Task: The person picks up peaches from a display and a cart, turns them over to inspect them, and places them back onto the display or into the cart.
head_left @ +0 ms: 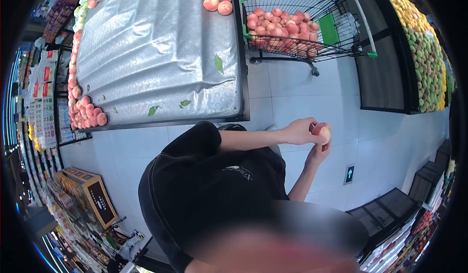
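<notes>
A peach (321, 132), red on one side and pale yellow on the other, is held between my two hands over the floor. My left hand (303, 131) grips it from the left, its fingers curled round the top and near side. From below, my right hand (319, 152) closes on the same peach with its fingertips, the rest of its fingers partly hidden. Above my hands stands a black wire shopping cart (336, 49) with green corners, holding a heap of loose peaches (280, 27).
A display stand (161, 54) covered in silver padding is at upper left, with peaches (87, 112) along its edge and a few leaves (219, 63). On the right is a fruit stand (385, 68) with green and yellow fruit. A floor arrow sign (349, 174) lies below my hands.
</notes>
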`<act>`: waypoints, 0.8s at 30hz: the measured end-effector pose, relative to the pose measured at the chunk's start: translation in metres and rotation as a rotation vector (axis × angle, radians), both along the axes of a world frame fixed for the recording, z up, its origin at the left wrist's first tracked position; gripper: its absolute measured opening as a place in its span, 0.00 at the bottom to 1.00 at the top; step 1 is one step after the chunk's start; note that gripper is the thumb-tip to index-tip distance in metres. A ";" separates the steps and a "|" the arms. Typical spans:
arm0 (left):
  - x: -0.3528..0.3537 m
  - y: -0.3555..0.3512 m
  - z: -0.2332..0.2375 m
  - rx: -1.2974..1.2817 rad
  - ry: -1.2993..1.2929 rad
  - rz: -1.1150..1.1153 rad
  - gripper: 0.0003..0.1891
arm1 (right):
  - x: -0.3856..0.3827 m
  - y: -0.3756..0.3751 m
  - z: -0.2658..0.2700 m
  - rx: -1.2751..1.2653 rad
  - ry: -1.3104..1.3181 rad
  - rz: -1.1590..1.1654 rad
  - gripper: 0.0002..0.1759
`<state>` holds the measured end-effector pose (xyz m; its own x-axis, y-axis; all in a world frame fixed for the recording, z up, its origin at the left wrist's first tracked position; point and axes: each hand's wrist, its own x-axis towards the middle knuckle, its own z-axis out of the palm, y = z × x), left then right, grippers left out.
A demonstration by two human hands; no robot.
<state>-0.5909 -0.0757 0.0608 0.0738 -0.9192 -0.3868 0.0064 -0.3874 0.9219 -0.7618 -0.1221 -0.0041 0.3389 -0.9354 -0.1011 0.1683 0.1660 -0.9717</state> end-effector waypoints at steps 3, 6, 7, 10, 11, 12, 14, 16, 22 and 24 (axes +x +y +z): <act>0.030 -0.048 -0.018 -0.051 -0.091 -0.002 0.42 | -0.006 -0.062 -0.010 0.083 -0.140 0.000 0.46; 0.111 -0.066 -0.020 -0.091 -0.203 0.214 0.34 | 0.002 -0.114 -0.018 0.171 -0.241 0.046 0.46; 0.142 -0.062 -0.026 -0.181 -0.319 0.390 0.31 | 0.012 -0.127 -0.018 0.212 -0.272 0.050 0.45; 0.243 -0.038 -0.011 -0.058 -0.588 0.750 0.25 | 0.051 -0.159 -0.016 0.320 -0.336 0.093 0.41; 0.280 -0.030 -0.027 -0.075 -0.793 0.862 0.24 | 0.067 -0.168 -0.016 0.353 -0.348 0.113 0.39; 0.317 -0.019 -0.039 -0.054 -1.014 0.908 0.22 | 0.083 -0.179 -0.019 0.389 -0.354 0.146 0.38; 0.384 -0.004 -0.064 0.050 -1.225 0.943 0.23 | 0.109 -0.199 -0.028 0.455 -0.355 0.200 0.36; 0.432 -0.001 -0.078 0.126 -1.460 0.904 0.27 | 0.136 -0.220 -0.034 0.516 -0.350 0.241 0.36; 0.511 -0.022 -0.116 0.337 -1.722 0.746 0.38 | 0.229 -0.276 -0.023 0.627 -0.184 0.379 0.38; 0.525 -0.022 -0.127 0.329 -1.712 0.770 0.37 | 0.273 -0.295 -0.022 0.589 -0.124 0.431 0.40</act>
